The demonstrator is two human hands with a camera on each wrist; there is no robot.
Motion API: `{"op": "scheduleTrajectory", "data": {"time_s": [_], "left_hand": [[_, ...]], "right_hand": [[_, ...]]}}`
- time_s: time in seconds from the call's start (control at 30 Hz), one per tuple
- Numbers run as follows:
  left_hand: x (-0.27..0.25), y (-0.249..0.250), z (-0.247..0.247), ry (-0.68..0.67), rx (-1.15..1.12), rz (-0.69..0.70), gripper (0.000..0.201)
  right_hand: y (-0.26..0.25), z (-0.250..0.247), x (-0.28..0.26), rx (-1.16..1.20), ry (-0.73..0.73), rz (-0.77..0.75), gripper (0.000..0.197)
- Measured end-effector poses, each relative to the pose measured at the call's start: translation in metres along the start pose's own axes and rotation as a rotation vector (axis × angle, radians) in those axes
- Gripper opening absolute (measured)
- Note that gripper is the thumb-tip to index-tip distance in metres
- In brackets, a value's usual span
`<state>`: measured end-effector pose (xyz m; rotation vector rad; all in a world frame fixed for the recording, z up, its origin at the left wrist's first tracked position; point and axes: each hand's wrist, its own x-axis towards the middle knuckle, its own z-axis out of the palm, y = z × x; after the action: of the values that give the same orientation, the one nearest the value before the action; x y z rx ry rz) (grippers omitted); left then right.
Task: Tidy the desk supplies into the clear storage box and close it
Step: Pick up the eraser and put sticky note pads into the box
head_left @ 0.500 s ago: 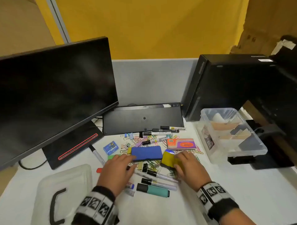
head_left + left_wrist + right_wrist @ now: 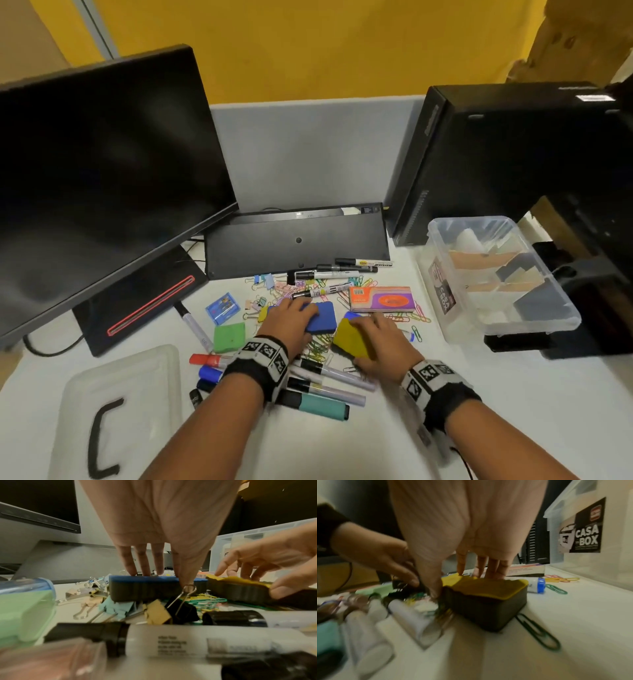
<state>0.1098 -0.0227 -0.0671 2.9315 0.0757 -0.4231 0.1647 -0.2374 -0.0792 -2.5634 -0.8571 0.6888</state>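
Note:
My left hand (image 2: pixel 291 318) (image 2: pixel 166 577) grips the blue-topped eraser (image 2: pixel 323 320) (image 2: pixel 145 588), fingers over its far edge and thumb on the near side. Beside it, my right hand (image 2: pixel 376 339) (image 2: pixel 462 584) holds the yellow-topped eraser (image 2: pixel 349 337) (image 2: pixel 488 595), thumb at its near corner and fingers on the far edge. Both erasers lie on a heap of coloured paper clips (image 2: pixel 318 346). The clear storage box (image 2: pixel 445 291) (image 2: pixel 616 561) stands open at the right, and its lid (image 2: pixel 120 394) with a black handle lies at the front left.
Markers (image 2: pixel 329 377), a teal highlighter (image 2: pixel 318 406), binder clips (image 2: pixel 154 612), a green note box (image 2: pixel 228 337), a blue clip box (image 2: pixel 222 308) and an orange staple box (image 2: pixel 382 298) lie around. A monitor (image 2: pixel 102 178), a keyboard (image 2: pixel 298 240) and a black computer case (image 2: pixel 496 154) stand behind.
My left hand has moved forward and right from the markers onto the blue eraser. My right hand stays on the yellow eraser.

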Motion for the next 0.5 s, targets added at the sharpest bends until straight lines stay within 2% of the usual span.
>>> {"op": "scheduleTrajectory", "data": {"time_s": [0.1,0.2,0.27,0.33,0.5], "left_hand": [[0.007,0.0,0.0,0.027,0.024,-0.021,0.042],[0.011,-0.002,0.0,0.032,0.019,-0.041,0.045],[0.009,-0.005,-0.003,0.03,-0.07,-0.074,0.051],[0.001,-0.01,-0.011,0.062,-0.261,-0.128,0.057],[-0.037,-0.03,-0.036,0.156,-0.92,-0.185,0.048]], "right_hand": [[0.004,-0.015,0.002,0.32,0.057,0.025,0.072],[0.008,-0.031,0.001,0.632,0.103,0.108,0.052],[0.012,-0.039,0.0,0.843,0.101,0.121,0.036],[0.011,-0.044,-0.001,1.003,0.104,0.135,0.029],[0.012,-0.038,0.0,1.31,0.146,0.295,0.064]]}}
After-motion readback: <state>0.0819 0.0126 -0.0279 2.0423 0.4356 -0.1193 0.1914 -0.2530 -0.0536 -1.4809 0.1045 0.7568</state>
